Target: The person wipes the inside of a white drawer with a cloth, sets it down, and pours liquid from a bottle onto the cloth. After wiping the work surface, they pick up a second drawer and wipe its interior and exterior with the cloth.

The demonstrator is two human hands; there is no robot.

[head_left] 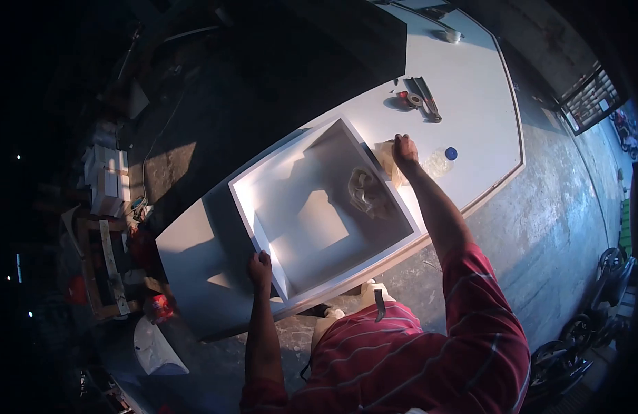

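A white open-topped box (pixel 291 265) with straight walls sits on a large white panel. At its left wall, my left hand (pixel 260 269) has its fingers curled closed at the rim. My right hand (pixel 404 150) is a closed fist just beyond the box's right wall. Beside that fist is a tan, sheet-like piece (pixel 388 162), partly covered by the hand; I cannot tell what the fingers grip. Inside the box, by the right wall, lies a crumpled pale wad (pixel 364 192). A clear bottle with a blue cap (pixel 451 153) is right of my right forearm.
The white panel (pixel 470 90) carries a tape roll (pixel 415 100) and a dark long tool (pixel 429 103) farther back. White boxes (pixel 106 179) and a wooden frame (pixel 106 269) stand at left. A curved white offcut (pixel 156 348) lies on the floor; motorcycles (pixel 574 345) are at right.
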